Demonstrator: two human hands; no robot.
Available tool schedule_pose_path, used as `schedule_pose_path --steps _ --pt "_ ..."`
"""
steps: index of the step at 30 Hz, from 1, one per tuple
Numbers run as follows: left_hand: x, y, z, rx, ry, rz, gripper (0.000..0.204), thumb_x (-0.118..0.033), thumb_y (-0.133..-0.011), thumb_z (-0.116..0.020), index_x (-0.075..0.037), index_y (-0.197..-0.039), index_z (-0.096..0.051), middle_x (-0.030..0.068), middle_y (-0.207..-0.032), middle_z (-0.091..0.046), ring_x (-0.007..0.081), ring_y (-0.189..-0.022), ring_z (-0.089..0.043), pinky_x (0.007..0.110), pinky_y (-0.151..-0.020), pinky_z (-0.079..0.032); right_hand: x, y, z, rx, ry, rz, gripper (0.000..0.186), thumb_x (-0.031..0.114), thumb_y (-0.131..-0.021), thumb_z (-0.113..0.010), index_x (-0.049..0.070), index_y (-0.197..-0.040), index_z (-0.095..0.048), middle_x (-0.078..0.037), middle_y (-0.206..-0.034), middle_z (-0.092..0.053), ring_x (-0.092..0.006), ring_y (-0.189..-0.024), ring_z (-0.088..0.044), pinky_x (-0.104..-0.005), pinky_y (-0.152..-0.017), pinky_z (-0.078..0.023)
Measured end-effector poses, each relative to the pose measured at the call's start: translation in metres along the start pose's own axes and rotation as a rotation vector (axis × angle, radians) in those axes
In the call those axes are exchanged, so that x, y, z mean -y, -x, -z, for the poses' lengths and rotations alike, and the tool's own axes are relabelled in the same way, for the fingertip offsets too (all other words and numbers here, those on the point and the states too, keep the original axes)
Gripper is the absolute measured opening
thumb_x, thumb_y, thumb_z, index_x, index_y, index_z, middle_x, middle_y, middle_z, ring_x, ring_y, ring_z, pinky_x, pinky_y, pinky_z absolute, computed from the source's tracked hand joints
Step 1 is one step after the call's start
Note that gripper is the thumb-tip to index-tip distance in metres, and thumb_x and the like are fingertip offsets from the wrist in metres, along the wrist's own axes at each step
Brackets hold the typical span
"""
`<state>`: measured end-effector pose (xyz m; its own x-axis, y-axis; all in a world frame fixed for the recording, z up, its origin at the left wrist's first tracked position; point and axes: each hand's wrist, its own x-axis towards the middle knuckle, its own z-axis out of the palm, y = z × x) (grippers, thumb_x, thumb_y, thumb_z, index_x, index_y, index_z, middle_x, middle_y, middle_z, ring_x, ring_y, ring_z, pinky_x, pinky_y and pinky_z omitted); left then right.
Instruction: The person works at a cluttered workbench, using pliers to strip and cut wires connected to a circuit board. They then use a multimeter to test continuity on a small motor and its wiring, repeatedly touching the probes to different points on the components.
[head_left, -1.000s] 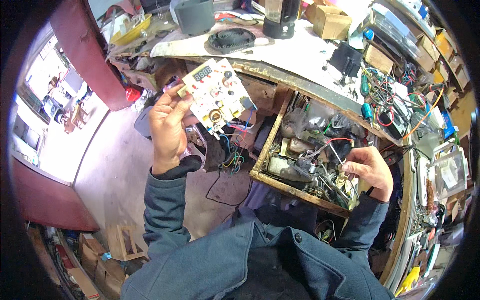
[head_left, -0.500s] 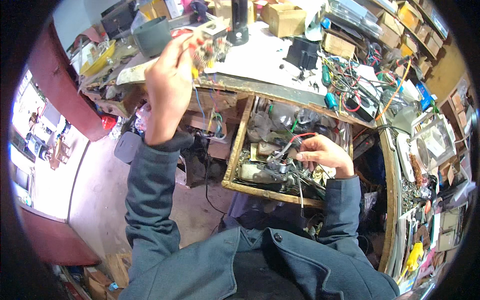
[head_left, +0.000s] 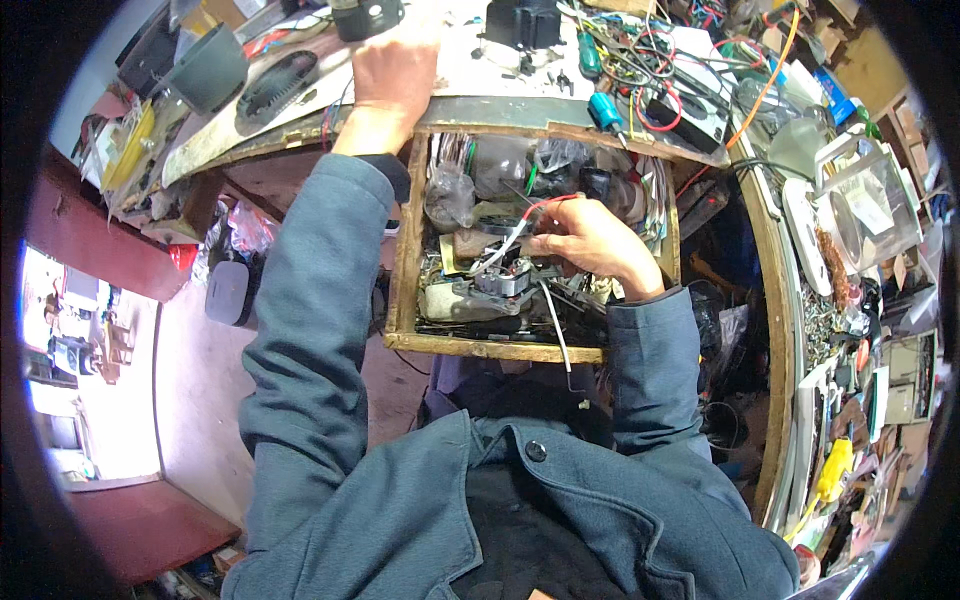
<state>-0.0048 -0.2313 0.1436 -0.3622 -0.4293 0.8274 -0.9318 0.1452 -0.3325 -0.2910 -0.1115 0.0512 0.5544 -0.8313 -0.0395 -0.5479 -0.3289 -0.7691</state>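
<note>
At about 11 o'clock the left hand (head_left: 398,62) lies up on the counter (head_left: 300,110), fingers curled over something small at its far edge; what it covers is hidden, so whether it grips anything cannot be told. A dark grey bowl (head_left: 212,68) and a black toothed ring (head_left: 280,85) sit to its left, at 10 o'clock. A hand parked there is best used as a brace, weight resting on the board so the body stays steady over the drawer.

Just right of centre, the open wooden drawer (head_left: 403,260) is packed with parts, bags and cable. The right hand (head_left: 590,245) reaches into it from 4 o'clock, fingertips drawn together in a pinch on a bundle of wires (head_left: 515,232), red and white, which run down to a grey metal part (head_left: 500,283) lying near the drawer's front. The wires look tangled with their neighbours, so a slow, straight lift close to the part would likely free them better than a tug on the loose ends; a sharp pull could drag other pieces along. A thin white lead (head_left: 555,335) trails over the drawer's front edge and may snag.

Further right, at 1 o'clock, screwdrivers (head_left: 605,110) and loose cables crowd the counter.
</note>
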Motion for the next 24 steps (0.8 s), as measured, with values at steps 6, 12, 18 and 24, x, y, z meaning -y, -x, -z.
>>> schedule_pose_path --steps 6,12,18,24 --pt "-0.037 0.023 0.001 0.399 0.347 0.078 0.018 -0.019 -0.100 -0.063 -0.012 -0.114 -0.071 0.0132 -0.114 -0.075 0.0368 -0.102 -0.074 0.047 -0.085 -0.061 0.000 -0.001 0.002 0.066 0.080 -0.053 0.027 0.016 -0.096 -0.072 0.000 -0.116 -0.068 -0.011 -0.080 -0.068 -0.0173 -0.064 -0.065 -0.0345 -0.058 -0.055" --pt "-0.026 0.039 0.018 0.113 0.347 -0.073 0.026 -0.013 -0.099 -0.065 -0.006 -0.123 -0.072 0.0172 -0.141 -0.065 0.0366 -0.128 -0.063 0.043 -0.104 -0.055 -0.004 0.001 -0.002 -0.005 0.196 0.046 0.037 0.022 -0.093 -0.073 0.001 -0.123 -0.067 -0.018 -0.090 -0.071 -0.0283 -0.081 -0.069 -0.0420 -0.074 -0.054" --pt "-0.036 0.079 0.093 0.442 1.067 0.431 0.039 -0.016 -0.094 -0.075 0.000 -0.129 -0.070 0.0199 -0.126 -0.074 0.0298 -0.119 -0.070 0.039 -0.104 -0.053 0.024 0.005 0.003 0.055 0.121 -0.052 0.067 0.048 -0.087 -0.081 0.006 -0.136 -0.064 -0.018 -0.106 -0.074 -0.0262 -0.099 -0.071 -0.0412 -0.085 -0.055" --pt "-0.081 0.136 0.137 0.471 1.169 0.293 0.047 -0.019 -0.078 -0.089 -0.001 -0.119 -0.073 0.0168 -0.120 -0.070 0.0318 -0.115 -0.067 0.041 -0.103 -0.053 0.027 -0.004 -0.017 -0.075 0.157 -0.125 0.070 0.056 -0.082 -0.084 0.003 -0.126 -0.071 -0.022 -0.106 -0.076 -0.0347 -0.101 -0.073 -0.0436 -0.091 -0.057"
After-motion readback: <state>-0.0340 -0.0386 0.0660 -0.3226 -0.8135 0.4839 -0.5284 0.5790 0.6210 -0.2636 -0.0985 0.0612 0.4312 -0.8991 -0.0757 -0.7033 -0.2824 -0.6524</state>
